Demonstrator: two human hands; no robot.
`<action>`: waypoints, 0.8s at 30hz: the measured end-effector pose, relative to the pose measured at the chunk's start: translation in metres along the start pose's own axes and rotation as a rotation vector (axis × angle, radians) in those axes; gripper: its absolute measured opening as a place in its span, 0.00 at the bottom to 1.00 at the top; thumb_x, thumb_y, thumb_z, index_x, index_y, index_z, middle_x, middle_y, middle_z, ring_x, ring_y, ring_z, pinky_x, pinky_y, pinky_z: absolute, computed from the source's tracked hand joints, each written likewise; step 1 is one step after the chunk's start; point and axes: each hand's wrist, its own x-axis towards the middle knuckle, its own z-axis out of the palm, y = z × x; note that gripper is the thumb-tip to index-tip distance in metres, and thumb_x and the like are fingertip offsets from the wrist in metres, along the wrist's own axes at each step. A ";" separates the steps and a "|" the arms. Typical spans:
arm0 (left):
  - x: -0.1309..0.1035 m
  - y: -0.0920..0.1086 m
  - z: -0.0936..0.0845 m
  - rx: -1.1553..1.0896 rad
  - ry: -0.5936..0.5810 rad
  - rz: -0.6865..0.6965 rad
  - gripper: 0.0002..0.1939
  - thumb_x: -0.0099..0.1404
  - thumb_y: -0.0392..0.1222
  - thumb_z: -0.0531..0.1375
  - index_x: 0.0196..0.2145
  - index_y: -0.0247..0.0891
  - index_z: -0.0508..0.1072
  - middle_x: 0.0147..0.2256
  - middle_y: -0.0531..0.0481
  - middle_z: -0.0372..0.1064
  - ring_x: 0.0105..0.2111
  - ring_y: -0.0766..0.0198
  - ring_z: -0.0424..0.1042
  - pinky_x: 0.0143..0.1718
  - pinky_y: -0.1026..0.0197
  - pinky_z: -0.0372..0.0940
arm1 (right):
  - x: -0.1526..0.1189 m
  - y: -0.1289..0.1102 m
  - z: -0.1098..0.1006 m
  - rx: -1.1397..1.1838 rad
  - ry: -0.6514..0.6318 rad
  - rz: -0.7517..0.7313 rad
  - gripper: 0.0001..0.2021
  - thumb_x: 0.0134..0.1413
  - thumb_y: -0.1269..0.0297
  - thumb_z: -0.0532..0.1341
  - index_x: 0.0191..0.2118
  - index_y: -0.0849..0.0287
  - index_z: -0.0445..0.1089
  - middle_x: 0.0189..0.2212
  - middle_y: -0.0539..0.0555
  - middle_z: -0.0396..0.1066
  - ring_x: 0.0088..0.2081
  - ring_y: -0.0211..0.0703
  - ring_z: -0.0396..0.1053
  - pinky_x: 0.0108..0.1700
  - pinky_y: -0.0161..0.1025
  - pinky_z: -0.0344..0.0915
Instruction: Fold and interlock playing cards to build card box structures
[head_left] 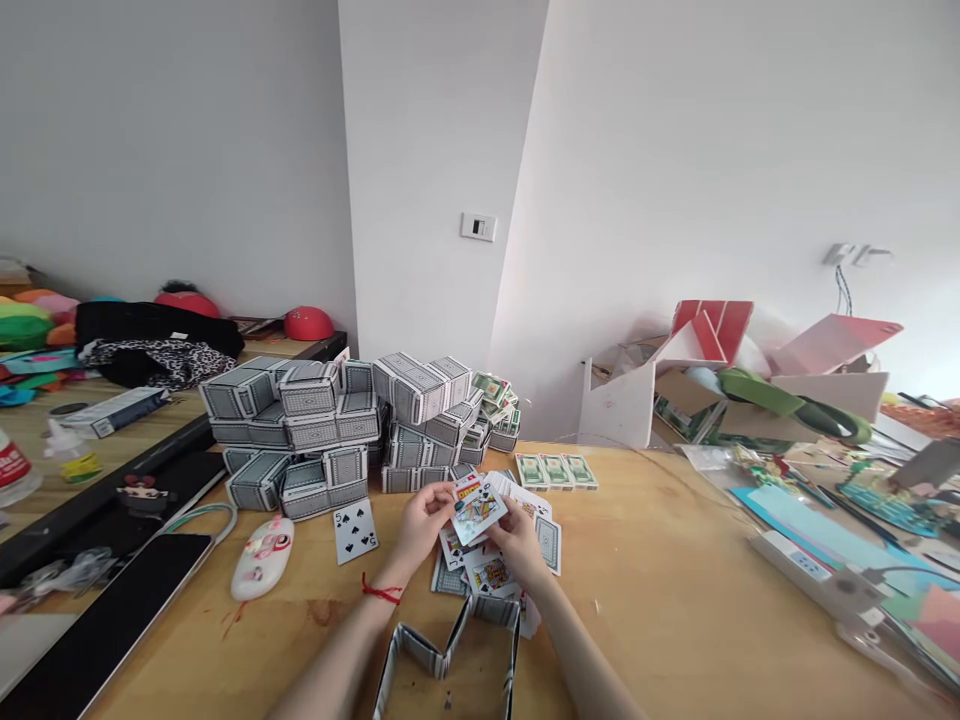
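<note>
My left hand [425,522], with a red string bracelet at its wrist, pinches the left edge of some playing cards [478,510]. From the other side my right hand [523,542] grips the same cards. Their faces point up, but how many there are I cannot tell. Beneath both hands lies a loose pile of playing cards [491,575], some face up and some back up. Closer to me stands a zigzag-edged frame of folded cards [514,640], open at the top. One spades card [355,532] lies face up left of my left hand.
Blocks of folded cards [311,400] are stacked behind my hands. Three green card packs [555,471] lie behind the pile, to the right. A white mouse [262,558] and a dark flat panel [142,610] are at left. A power strip [799,570] and cluttered boxes [619,405] occupy the right.
</note>
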 end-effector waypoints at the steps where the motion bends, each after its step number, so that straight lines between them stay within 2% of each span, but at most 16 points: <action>1: 0.000 0.000 0.001 0.003 0.001 0.004 0.16 0.49 0.40 0.63 0.38 0.37 0.71 0.29 0.51 0.70 0.31 0.62 0.70 0.34 0.61 0.65 | -0.001 -0.002 0.000 0.005 -0.042 0.007 0.19 0.40 0.62 0.66 0.42 0.57 0.67 0.30 0.52 0.73 0.25 0.40 0.69 0.22 0.33 0.63; 4: 0.001 0.000 0.001 0.008 -0.008 0.000 0.16 0.50 0.40 0.62 0.39 0.36 0.71 0.30 0.51 0.69 0.31 0.63 0.69 0.34 0.61 0.64 | -0.005 -0.006 -0.002 0.064 -0.164 0.031 0.17 0.36 0.63 0.68 0.37 0.58 0.70 0.31 0.52 0.74 0.32 0.44 0.71 0.30 0.35 0.66; 6: 0.001 0.000 0.001 0.007 -0.037 -0.018 0.15 0.50 0.40 0.62 0.38 0.35 0.72 0.31 0.49 0.69 0.31 0.63 0.68 0.33 0.61 0.64 | -0.006 -0.006 -0.004 0.102 -0.204 0.066 0.17 0.34 0.62 0.69 0.36 0.58 0.71 0.29 0.51 0.74 0.33 0.44 0.71 0.34 0.37 0.66; 8: 0.001 0.001 0.000 -0.007 -0.074 -0.037 0.16 0.50 0.41 0.62 0.38 0.35 0.73 0.31 0.49 0.69 0.31 0.63 0.68 0.32 0.61 0.65 | -0.005 -0.003 -0.005 0.122 -0.163 0.105 0.16 0.32 0.60 0.70 0.32 0.59 0.72 0.27 0.51 0.74 0.30 0.43 0.71 0.33 0.37 0.66; 10: 0.001 0.002 0.000 -0.032 -0.109 -0.057 0.16 0.49 0.41 0.63 0.38 0.35 0.71 0.30 0.50 0.68 0.31 0.63 0.69 0.31 0.61 0.66 | -0.002 0.001 -0.007 0.145 -0.063 0.121 0.15 0.32 0.56 0.69 0.28 0.59 0.72 0.23 0.51 0.72 0.26 0.41 0.69 0.30 0.37 0.65; 14: -0.002 0.003 0.002 -0.082 -0.210 -0.119 0.16 0.47 0.43 0.65 0.33 0.36 0.68 0.30 0.51 0.67 0.30 0.61 0.70 0.27 0.58 0.69 | 0.003 0.009 -0.012 0.199 0.079 0.080 0.15 0.39 0.50 0.65 0.23 0.59 0.68 0.18 0.48 0.68 0.22 0.37 0.65 0.27 0.34 0.62; 17: -0.006 0.003 0.004 -0.096 -0.276 -0.163 0.18 0.45 0.43 0.66 0.34 0.35 0.68 0.32 0.49 0.69 0.30 0.59 0.71 0.26 0.56 0.70 | 0.003 0.012 -0.014 0.190 0.077 0.082 0.16 0.40 0.50 0.65 0.25 0.59 0.68 0.17 0.48 0.67 0.20 0.38 0.64 0.26 0.34 0.60; 19: -0.007 0.003 0.005 -0.094 -0.285 -0.181 0.16 0.47 0.45 0.65 0.32 0.34 0.69 0.29 0.49 0.69 0.28 0.59 0.71 0.26 0.56 0.70 | 0.003 0.013 -0.015 0.151 0.054 0.094 0.17 0.41 0.49 0.64 0.27 0.60 0.68 0.17 0.48 0.67 0.19 0.37 0.61 0.24 0.34 0.58; 22: -0.006 0.000 0.005 -0.086 -0.247 -0.183 0.13 0.49 0.46 0.63 0.25 0.34 0.66 0.23 0.52 0.67 0.24 0.62 0.70 0.25 0.58 0.69 | 0.003 0.013 -0.015 0.016 0.042 0.082 0.18 0.43 0.47 0.62 0.27 0.60 0.68 0.16 0.47 0.65 0.17 0.34 0.57 0.22 0.32 0.53; 24: -0.005 -0.001 0.005 -0.090 -0.207 -0.172 0.13 0.49 0.46 0.63 0.24 0.36 0.63 0.21 0.54 0.67 0.23 0.63 0.69 0.25 0.59 0.69 | 0.003 0.013 -0.016 -0.064 0.042 0.066 0.19 0.43 0.47 0.62 0.23 0.60 0.66 0.15 0.46 0.63 0.17 0.32 0.55 0.21 0.31 0.50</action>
